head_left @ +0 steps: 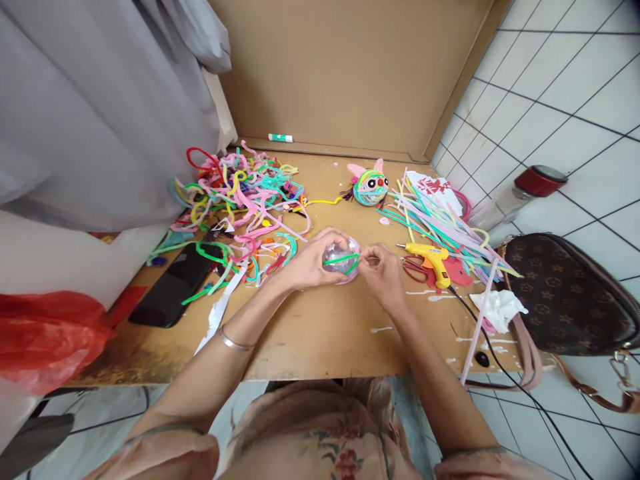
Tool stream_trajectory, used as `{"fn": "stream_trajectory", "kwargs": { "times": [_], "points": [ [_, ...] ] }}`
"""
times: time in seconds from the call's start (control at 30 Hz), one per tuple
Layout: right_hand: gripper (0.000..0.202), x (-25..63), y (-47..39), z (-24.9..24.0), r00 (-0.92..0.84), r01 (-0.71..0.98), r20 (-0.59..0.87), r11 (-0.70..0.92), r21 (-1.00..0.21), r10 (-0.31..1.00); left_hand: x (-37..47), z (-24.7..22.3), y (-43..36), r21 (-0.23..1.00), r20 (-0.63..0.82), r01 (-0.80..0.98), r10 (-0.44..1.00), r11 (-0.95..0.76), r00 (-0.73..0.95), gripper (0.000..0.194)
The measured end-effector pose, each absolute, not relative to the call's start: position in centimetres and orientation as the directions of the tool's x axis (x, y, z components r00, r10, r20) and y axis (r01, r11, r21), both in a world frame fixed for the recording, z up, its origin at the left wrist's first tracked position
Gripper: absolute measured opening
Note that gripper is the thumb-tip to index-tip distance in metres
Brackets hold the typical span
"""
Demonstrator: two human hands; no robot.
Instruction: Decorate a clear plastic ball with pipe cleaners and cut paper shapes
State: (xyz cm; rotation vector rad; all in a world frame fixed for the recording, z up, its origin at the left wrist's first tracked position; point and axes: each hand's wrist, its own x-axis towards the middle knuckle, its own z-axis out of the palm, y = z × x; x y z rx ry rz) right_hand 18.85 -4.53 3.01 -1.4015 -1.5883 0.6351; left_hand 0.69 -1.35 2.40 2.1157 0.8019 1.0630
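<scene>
My left hand (pixel 313 261) cups a small clear plastic ball (pixel 343 259) above the middle of the wooden table (pixel 310 333). A green pipe cleaner (pixel 341 258) runs across the ball. My right hand (pixel 383 270) pinches the right end of that green pipe cleaner against the ball. Both hands meet over the ball, which they partly hide.
A tangled heap of coloured pipe cleaners (pixel 240 200) lies at the left, straight ones (pixel 440 220) at the right. A finished wrapped ball with a face (pixel 370 185) sits behind. Nearby are a yellow glue gun (pixel 433 259), a black phone (pixel 173 285), a brown bag (pixel 570 293), a red-capped bottle (pixel 520 193).
</scene>
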Motion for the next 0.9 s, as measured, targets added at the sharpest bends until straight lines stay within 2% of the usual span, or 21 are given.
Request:
{"fn": "stream_trajectory", "kwargs": {
  "times": [0.4, 0.57, 0.9],
  "points": [
    [0.007, 18.9, -4.1, 2.3, 0.044, 0.466, 0.298, 0.245, -0.85, 0.953, 0.8, 2.4, -1.4, 0.725, 0.511, 0.204, 0.711, -0.658, 0.483, 0.033],
    [0.008, 18.7, -4.1, 2.1, 0.055, 0.431, 0.295, 0.244, -0.869, 0.954, 1.0, 2.6, -1.7, 0.734, 0.513, 0.225, 0.741, -0.64, 0.434, 0.024],
    [0.01, 19.4, -4.2, 2.4, -0.001, 0.464, 0.345, 0.306, -0.831, 0.938, 1.4, 2.8, -2.4, 0.727, 0.507, 0.28, 0.765, -0.627, 0.397, 0.023]
  ]
}}
